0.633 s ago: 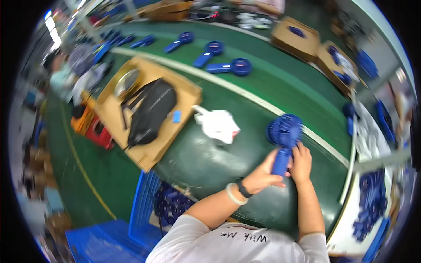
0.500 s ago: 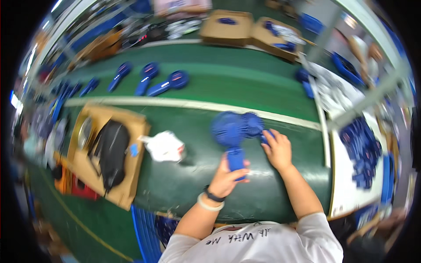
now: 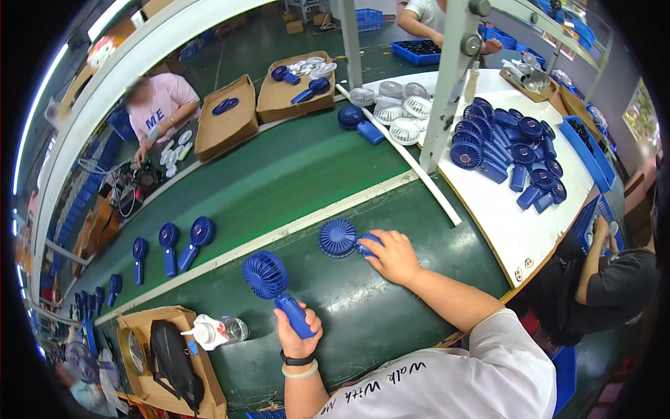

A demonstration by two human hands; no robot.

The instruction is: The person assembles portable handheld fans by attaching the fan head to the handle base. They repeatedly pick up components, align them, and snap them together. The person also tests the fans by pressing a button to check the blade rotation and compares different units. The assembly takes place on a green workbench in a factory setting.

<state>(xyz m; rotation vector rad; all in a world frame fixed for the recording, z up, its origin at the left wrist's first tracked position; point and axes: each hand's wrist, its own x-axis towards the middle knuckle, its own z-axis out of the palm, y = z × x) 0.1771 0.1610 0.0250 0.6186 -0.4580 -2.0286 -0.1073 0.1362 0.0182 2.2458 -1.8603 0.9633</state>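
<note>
My left hand (image 3: 299, 327) is wrapped round the handle of a blue handheld fan (image 3: 266, 275), its round head tilted up and left above the green worktable. A little to the right, another blue handheld fan (image 3: 338, 238) lies on the table. Over that fan's handle rests my right hand (image 3: 392, 255), with its fingers closed on it and covering part of it. The two fans are apart from each other.
Blue fans (image 3: 167, 241) lie in a row on the green belt (image 3: 293, 174). Several blue fans (image 3: 509, 136) and white fan heads (image 3: 405, 129) cover the white table at right. A white bottle (image 3: 208, 332) stands beside a cardboard tray (image 3: 209, 391). Two people work beyond the belt, another at right.
My view has swung to the right. The fan in my left hand has separated from the one by my right hand, whose fingers now grip that second fan's handle.
</note>
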